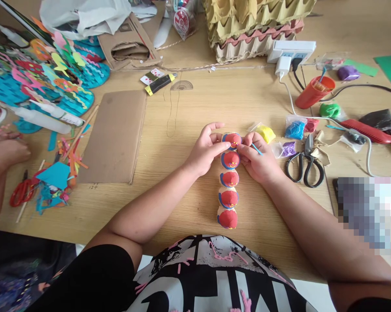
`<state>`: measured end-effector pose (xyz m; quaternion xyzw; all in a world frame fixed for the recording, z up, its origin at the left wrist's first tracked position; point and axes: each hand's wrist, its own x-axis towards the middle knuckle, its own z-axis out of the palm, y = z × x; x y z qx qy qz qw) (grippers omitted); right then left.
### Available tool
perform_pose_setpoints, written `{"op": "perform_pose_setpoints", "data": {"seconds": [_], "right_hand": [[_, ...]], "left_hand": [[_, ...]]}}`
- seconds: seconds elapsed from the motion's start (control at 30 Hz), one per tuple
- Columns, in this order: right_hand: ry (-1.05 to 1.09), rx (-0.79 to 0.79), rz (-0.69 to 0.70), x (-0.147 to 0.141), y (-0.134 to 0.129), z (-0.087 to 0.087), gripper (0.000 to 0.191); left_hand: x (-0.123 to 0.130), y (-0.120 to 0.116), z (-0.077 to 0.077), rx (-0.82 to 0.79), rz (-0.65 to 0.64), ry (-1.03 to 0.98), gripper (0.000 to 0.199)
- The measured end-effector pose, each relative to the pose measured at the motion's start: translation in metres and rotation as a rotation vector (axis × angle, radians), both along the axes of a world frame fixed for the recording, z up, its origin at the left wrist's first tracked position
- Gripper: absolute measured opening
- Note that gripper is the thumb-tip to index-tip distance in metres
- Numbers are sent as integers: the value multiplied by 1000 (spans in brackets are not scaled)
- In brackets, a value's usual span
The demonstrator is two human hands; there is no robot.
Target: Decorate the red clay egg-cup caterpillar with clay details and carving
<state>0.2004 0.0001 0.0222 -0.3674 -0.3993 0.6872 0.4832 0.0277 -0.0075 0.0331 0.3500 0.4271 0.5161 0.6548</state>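
Note:
A strip of egg-carton cups [230,178] lies lengthwise before me, its several domes coated in red clay with blue edging and small yellow bits. My left hand [206,149] grips the far end, thumb on the side of the farthest red dome [232,140] and fingers around its back. On the opposite side, my right hand [258,158] is closed around a thin blue stick [256,149], its fingertips at the same dome. The tip of the stick is hidden by the fingers.
Black-handled scissors [307,162], bagged yellow clay [265,133] and blue clay [295,129] lie right. A red cup [315,92] tilts near a power strip [292,52]. Egg trays [256,26] stack behind. Cardboard [114,136] and paper scraps [55,182] lie left, beside another person's arm [3,156].

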Motion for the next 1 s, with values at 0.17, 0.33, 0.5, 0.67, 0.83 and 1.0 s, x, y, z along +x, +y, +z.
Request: {"op": "perform_pose_setpoints", "data": {"seconds": [0.17, 0.33, 0.5, 0.67, 0.83, 1.0], "right_hand": [[6, -14, 7, 0, 0, 0, 54], [26, -17, 3, -1, 0, 2, 54], [11, -19, 10, 0, 0, 2, 54], [1, -18, 11, 0, 0, 1, 54], [8, -22, 10, 0, 1, 1, 56], [11, 4, 34, 1, 0, 3, 62]], "left_hand": [[1, 0, -2, 3, 7, -1, 69], [1, 0, -4, 8, 11, -6, 71], [0, 0, -2, 3, 9, -12, 69], [-1, 0, -3, 12, -5, -28, 72], [-1, 1, -6, 25, -26, -68, 80], [-2, 3, -9, 43, -21, -74, 82]]}}
